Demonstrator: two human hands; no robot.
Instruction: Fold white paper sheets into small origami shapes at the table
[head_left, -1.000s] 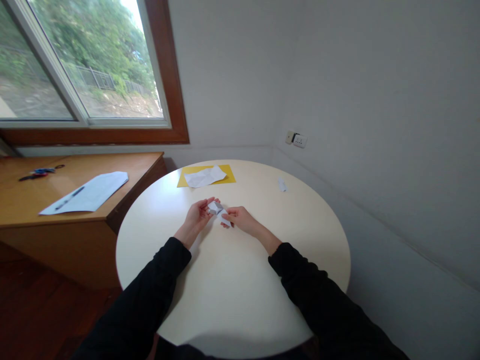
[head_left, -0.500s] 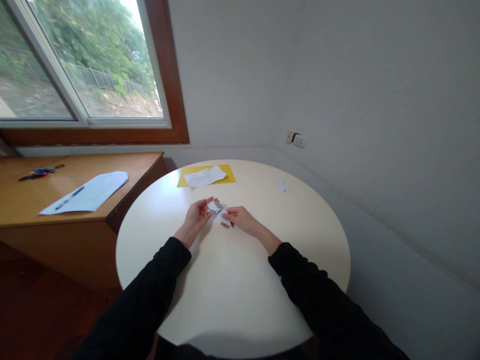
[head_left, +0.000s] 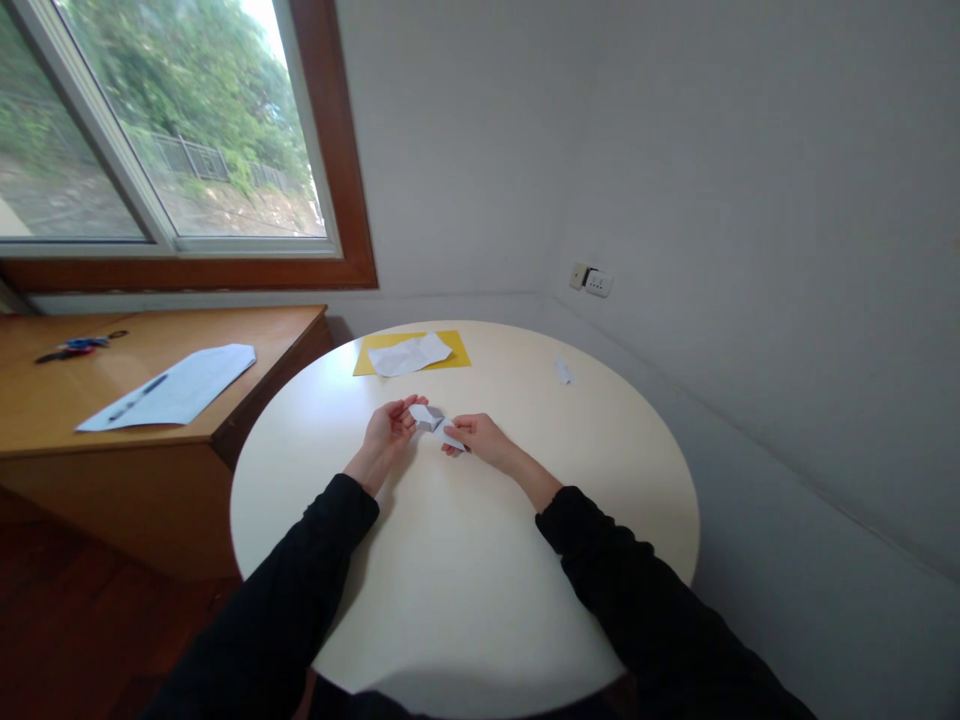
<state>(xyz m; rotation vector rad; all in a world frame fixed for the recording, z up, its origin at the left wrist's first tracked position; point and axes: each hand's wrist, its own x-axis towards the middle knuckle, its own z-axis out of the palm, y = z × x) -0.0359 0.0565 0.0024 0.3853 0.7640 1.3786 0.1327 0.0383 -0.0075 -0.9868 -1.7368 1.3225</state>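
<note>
Folds on the small white paper (head_left: 435, 426) you hold are too tiny to read from here; you can only see a crumpled, partly folded piece with a grey shaded crease near its middle. Your fingertips hide its two ends, so its full outline stays unclear. Your forearms in black sleeves (head_left: 300, 590) run out of the picture at 6 o'clock, cut off below the elbows.

Your left hand (head_left: 388, 435) is half curled, thumb and fingers pinched on the paper's end at 9 o'clock. Your right hand (head_left: 480, 437) is curled tighter, gripping the end at 3 o'clock between thumb and forefinger. Both hands hover just above the round cream table (head_left: 465, 560), a little past its centre toward 12 o'clock, and the paper hangs between them; whether it touches the tabletop cannot be told.

At 12 o'clock on the table lies a yellow sheet (head_left: 457, 353) with a creased white sheet (head_left: 409, 354) on top of it. A small white scrap (head_left: 562, 371) lies at about 1 o'clock, too small to make out. Off at 9 o'clock, a wooden desk (head_left: 45, 400) carries a white page (head_left: 169, 385) with a pen (head_left: 133, 397) across it, and scissors (head_left: 71, 347) that are blurred.
</note>
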